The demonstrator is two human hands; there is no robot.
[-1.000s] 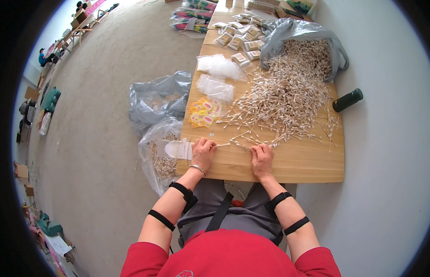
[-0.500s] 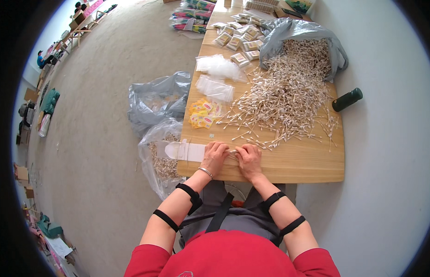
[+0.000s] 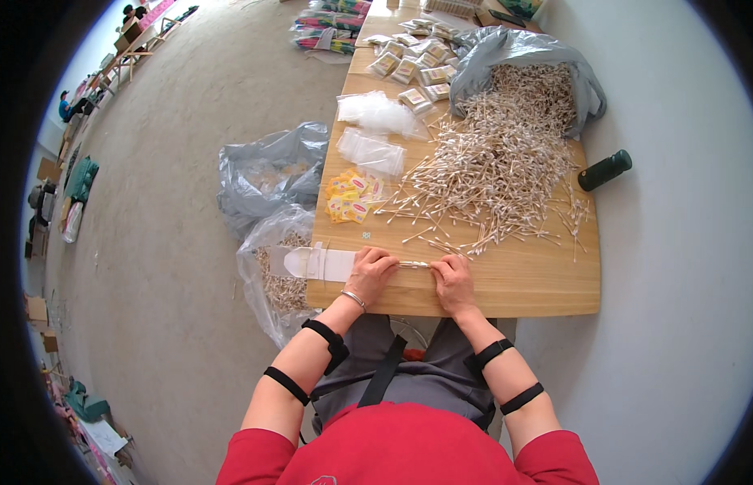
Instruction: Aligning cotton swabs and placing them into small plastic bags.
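Close to the table's front edge, my left hand (image 3: 371, 275) and my right hand (image 3: 454, 283) pinch opposite ends of a thin, pale, shiny bundle (image 3: 414, 264). It looks like a few cotton swabs, but its details are too small to be certain. Both hands have closed fingertips, with the bundle stretched level between them. Left of my left hand lies a white strip (image 3: 338, 265) with a rounded end and a band across it, reaching past the table's left edge. A large heap of cotton swabs (image 3: 490, 178) spreads beyond my hands.
Swabs spill from a grey plastic bag (image 3: 591, 89). Yellow cards (image 3: 350, 198), clear bags (image 3: 372, 151) and filled packets (image 3: 417, 99) line the table's left side. A dark green bottle (image 3: 604, 170) is by the right edge. Floor bags (image 3: 271, 174) stand to the left.
My right hand has moved to the right, away from my left hand, showing more of the thin bundle between them. My left hand has barely shifted.
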